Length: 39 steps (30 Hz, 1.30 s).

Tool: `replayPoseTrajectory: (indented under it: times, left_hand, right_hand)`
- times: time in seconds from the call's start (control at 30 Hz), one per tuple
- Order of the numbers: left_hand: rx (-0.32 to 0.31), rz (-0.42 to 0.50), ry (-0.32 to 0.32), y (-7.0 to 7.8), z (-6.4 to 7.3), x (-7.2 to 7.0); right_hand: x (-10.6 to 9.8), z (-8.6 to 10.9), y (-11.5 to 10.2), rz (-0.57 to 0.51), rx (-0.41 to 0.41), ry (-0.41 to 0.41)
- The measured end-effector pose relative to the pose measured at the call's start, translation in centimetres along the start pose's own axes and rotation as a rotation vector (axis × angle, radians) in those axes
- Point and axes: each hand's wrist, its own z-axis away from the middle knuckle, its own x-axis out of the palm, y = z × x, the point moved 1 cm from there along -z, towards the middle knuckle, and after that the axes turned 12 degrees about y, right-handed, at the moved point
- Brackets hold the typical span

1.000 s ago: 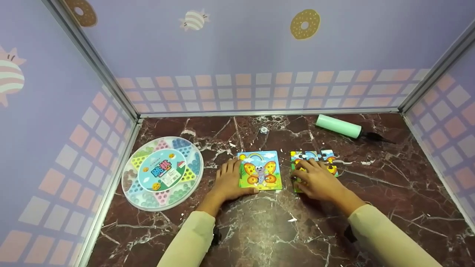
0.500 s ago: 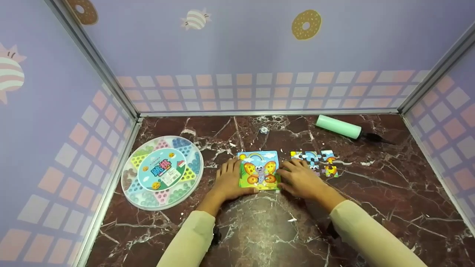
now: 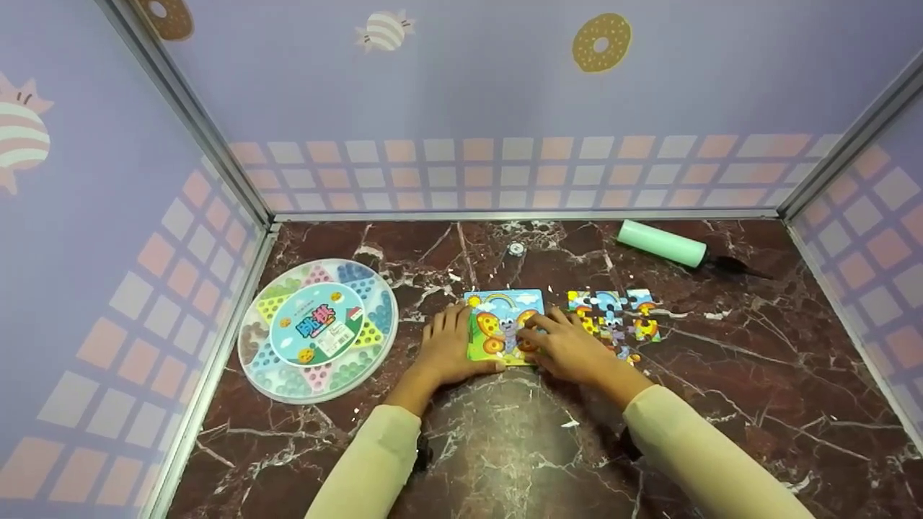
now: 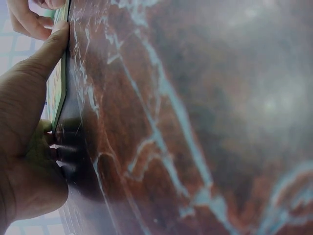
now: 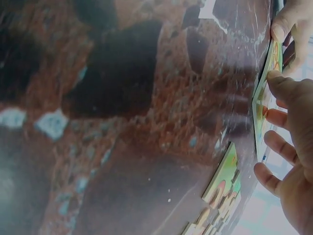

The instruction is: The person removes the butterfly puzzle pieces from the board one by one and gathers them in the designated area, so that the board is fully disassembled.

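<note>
A square butterfly jigsaw puzzle (image 3: 497,328) lies flat on the dark marble table. My left hand (image 3: 445,346) holds its left side, with fingers along that edge and the thumb at the bottom edge. My right hand (image 3: 573,349) is over the right part of the puzzle, fingers apart and slightly bent. In the right wrist view its thumb (image 5: 281,83) touches near the puzzle's edge, with the fingertips over the picture; nothing is plainly pinched. Just right of it lies a second, loosely laid group of jigsaw pieces (image 3: 645,330), partly covered by the hand.
A round marble game board (image 3: 317,331) with a clear cover lies at the left. A mint-green pump (image 3: 662,244) with a black end lies back right. A small round item (image 3: 516,249) sits behind the puzzle. Patterned wall panels (image 3: 476,173) enclose the back and sides.
My right hand has moved left from the loose jigsaw pieces onto the right part of the butterfly puzzle, uncovering those pieces. My left hand has stayed at the puzzle's left side.
</note>
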Motion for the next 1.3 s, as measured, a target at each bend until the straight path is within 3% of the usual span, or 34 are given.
replayPoseTrajectory:
  times: [0.67,1.3]
  left_hand:
    - [0.007,0.002,0.026,-0.1,-0.1,0.2]
    - [0.0,0.008,0.016,-0.2,-0.2,0.2]
  right_hand:
    - [0.7,-0.8,-0.6,-0.017,0.075,0.046]
    - [0.9,-1.0,-1.1,-0.011,0.08,0.044]
